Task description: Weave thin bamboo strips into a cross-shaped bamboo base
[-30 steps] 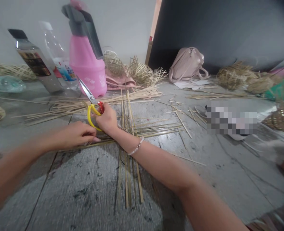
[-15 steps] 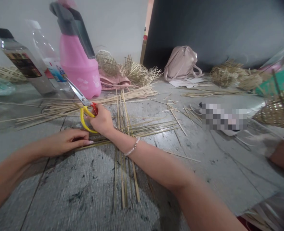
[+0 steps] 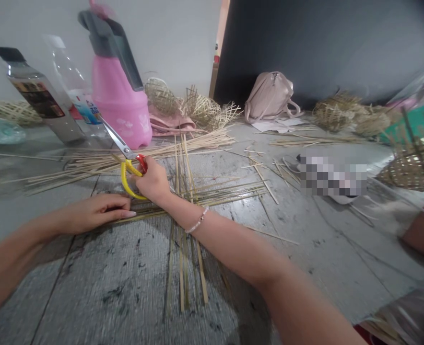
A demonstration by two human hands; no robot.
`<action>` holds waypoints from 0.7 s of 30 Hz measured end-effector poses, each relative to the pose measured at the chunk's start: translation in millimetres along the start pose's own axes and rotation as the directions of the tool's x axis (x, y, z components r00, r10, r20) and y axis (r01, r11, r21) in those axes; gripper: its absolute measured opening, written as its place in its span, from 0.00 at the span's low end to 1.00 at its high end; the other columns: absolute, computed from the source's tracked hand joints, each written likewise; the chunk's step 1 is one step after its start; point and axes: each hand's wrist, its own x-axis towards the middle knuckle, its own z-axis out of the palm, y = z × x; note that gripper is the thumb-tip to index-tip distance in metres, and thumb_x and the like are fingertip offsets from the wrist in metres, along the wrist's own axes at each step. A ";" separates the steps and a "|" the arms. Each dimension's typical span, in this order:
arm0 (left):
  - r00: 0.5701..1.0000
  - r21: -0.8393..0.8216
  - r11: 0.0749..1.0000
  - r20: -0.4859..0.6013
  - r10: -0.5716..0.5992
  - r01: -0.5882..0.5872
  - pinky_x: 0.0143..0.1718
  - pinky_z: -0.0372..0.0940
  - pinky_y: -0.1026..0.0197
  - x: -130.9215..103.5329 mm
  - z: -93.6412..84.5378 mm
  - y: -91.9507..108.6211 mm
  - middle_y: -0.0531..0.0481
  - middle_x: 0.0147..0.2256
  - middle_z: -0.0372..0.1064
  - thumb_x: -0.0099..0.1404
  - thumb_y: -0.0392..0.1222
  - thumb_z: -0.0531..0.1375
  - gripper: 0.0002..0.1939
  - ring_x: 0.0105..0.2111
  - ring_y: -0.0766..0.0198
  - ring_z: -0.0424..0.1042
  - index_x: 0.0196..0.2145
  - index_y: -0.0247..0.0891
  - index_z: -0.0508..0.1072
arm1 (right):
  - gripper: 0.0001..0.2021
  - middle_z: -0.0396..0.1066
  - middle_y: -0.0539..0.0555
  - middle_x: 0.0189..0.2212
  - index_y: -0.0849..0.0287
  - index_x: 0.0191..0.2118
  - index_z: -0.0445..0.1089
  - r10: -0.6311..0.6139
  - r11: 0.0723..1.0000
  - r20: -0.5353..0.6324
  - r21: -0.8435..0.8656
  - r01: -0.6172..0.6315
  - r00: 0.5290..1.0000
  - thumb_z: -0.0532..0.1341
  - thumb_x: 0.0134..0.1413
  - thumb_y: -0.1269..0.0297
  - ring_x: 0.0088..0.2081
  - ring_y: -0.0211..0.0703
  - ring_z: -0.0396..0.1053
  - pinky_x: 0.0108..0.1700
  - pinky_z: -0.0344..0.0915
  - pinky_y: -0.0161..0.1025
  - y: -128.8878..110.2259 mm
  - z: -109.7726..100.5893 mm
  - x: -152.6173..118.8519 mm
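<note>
My right hand (image 3: 152,181) is closed on scissors (image 3: 125,152) with yellow and red handles; their metal blades point up and left, away from me. Below and left of it, my left hand (image 3: 106,211) rests with curled fingers pressed on the left ends of thin bamboo strips (image 3: 229,194). These strips run sideways and cross several lengthwise strips (image 3: 182,275), forming a cross on the grey surface. My right wrist, wearing a beaded bracelet (image 3: 198,220), passes over the crossing and hides part of it.
Behind lie a pile of loose strips (image 3: 205,141), a pink spray bottle (image 3: 120,103), two plastic bottles and woven pieces (image 3: 205,108). A pink bag (image 3: 271,96) stands further back. At right are a blurred-out object with cables, a woven basket (image 3: 413,165) and part of another person's limb.
The view has shifted very slightly. Both hands and the scissors keep nearly the same place and pose.
</note>
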 end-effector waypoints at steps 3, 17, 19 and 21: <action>1.000 0.002 1.000 0.018 -0.009 0.009 0.33 0.59 0.63 -0.7 -0.6 -2.0 0.52 0.26 0.60 0.65 0.57 0.47 0.20 0.29 0.61 0.63 0.25 0.41 0.62 | 0.14 0.70 0.47 0.30 0.56 0.36 0.62 -0.005 1.000 -0.003 0.021 0.005 1.000 0.69 0.47 0.68 0.33 0.40 0.68 0.35 0.61 0.36 0.3 -0.2 -0.3; 0.995 -0.084 0.995 0.088 -0.041 0.049 0.32 0.60 0.64 -5.4 -4.5 -8.5 0.54 0.28 0.57 0.65 0.57 0.49 0.19 0.29 0.62 0.61 0.25 0.41 0.59 | 0.13 0.70 0.47 0.31 0.56 0.36 0.63 0.016 0.999 0.016 0.040 -0.017 1.000 0.68 0.48 0.69 0.35 0.40 0.69 0.38 0.63 0.37 -1.3 -2.6 -1.1; 0.994 -0.099 0.994 0.098 -0.039 0.048 0.33 0.60 0.64 -6.7 -4.4 -8.6 0.54 0.28 0.56 0.66 0.57 0.49 0.19 0.29 0.62 0.61 0.26 0.41 0.59 | 0.13 0.69 0.47 0.30 0.56 0.36 0.63 0.016 0.999 0.010 0.030 -0.016 1.000 0.68 0.47 0.69 0.34 0.40 0.69 0.37 0.63 0.37 -1.1 -2.6 -1.0; 0.995 -0.101 0.994 0.091 -0.040 0.049 0.33 0.60 0.64 -7.5 -4.3 -9.7 0.54 0.28 0.56 0.66 0.57 0.48 0.19 0.29 0.63 0.61 0.26 0.41 0.58 | 0.13 0.69 0.46 0.29 0.56 0.36 0.63 0.010 1.000 -0.001 0.017 -0.010 1.000 0.68 0.47 0.69 0.33 0.40 0.68 0.36 0.63 0.37 -0.8 -2.4 -1.0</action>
